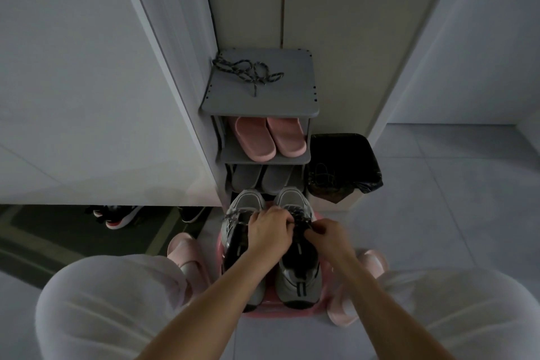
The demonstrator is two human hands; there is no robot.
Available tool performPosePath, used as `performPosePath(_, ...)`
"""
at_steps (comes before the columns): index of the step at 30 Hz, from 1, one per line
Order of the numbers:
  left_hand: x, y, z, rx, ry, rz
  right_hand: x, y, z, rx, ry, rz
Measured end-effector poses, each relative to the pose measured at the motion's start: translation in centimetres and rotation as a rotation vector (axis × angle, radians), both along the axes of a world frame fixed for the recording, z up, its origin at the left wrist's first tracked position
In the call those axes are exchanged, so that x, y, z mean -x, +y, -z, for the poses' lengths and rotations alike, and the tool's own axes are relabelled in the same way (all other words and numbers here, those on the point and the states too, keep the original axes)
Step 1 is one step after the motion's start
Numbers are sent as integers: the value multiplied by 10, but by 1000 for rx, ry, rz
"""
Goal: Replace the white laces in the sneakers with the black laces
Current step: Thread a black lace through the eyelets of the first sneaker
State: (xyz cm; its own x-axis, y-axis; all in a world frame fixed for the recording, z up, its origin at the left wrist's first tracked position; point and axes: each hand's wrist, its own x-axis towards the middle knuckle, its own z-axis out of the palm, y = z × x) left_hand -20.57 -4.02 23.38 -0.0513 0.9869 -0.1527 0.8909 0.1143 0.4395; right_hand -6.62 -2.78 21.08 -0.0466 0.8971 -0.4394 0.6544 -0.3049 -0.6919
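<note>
Two grey sneakers stand side by side on a pink stool (270, 311) between my knees, the left sneaker (238, 242) and the right sneaker (298, 275). Both carry dark speckled laces over the tongue. My left hand (270, 231) and my right hand (324, 232) meet over the right sneaker's lacing, each pinching a piece of its dark lace (298, 215). A loose dark speckled lace (248, 71) lies in a tangle on top of the grey shoe rack (280, 102). No white lace shows clearly; light cord may lie in the bin.
The shoe rack holds pink slippers (270, 137) and grey slippers (263, 178) on lower shelves. A bin with a black bag (344, 166) stands to its right. Dark shoes (119, 215) sit under the cabinet at left. Pink slippers are on my feet.
</note>
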Motion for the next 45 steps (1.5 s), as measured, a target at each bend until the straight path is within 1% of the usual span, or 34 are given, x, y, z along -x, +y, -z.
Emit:
performPosePath(6, -1, 5, -3, 31, 27, -42, 1, 0, 3, 13, -24, 12)
performPosePath(9, 13, 1, -5, 23, 38, -52, 1, 1, 3, 4, -39, -12)
performPosePath(11, 23, -3, -6, 58, 55, -34, 1, 2, 2, -9, -64, -30)
performPosePath(13, 29, -6, -7, 93, 31, -16, 2, 2, 3, -13, -52, -34)
performPosePath(16, 29, -6, -8, 121, -14, 22, 5, 3, 2, -19, 21, 6)
performPosePath(20, 27, 0, -8, 133, -30, 7, 6, 9, -3, -57, 13, 10)
performPosePath(21, 28, 3, -8, 107, -21, -13, 5, 11, -3, -64, 1, -2)
performPosePath(23, 32, 10, -4, 79, 58, 2, 5, 16, -4, -69, -44, -41)
performPosePath(25, 37, 16, 0, 187, 167, 85, 6, 19, -8, -60, -45, -77)
performPosePath(27, 38, 22, 0, 279, 214, 113, 7, 21, -9, -41, -60, -104)
performPosePath(29, 40, 32, -4, 289, 130, 41, 8, 23, -10, -10, -123, -122)
performPosePath(32, 44, 45, -21, 331, -179, -85, 12, 26, -13, -16, -180, -151)
performPosePath(35, 48, 52, -44, 346, -479, -172, 26, 34, -27, -102, -134, -202)
performPosePath(38, 51, 59, -56, 292, -677, -196, 44, 43, -43, -183, -84, -282)
performPosePath(40, 56, 61, -58, 242, -795, -221, 53, 51, -55, -224, -37, -230)
performPosePath(42, 62, 61, -57, 199, -883, -233, 57, 60, -64, -245, 87, -113)
performPosePath(43, 65, 60, -56, 184, -899, -222, 57, 64, -68, -259, 160, -54)
performPosePath(45, 69, 56, -55, 184, -828, -182, 56, 70, -73, -276, 249, 28)
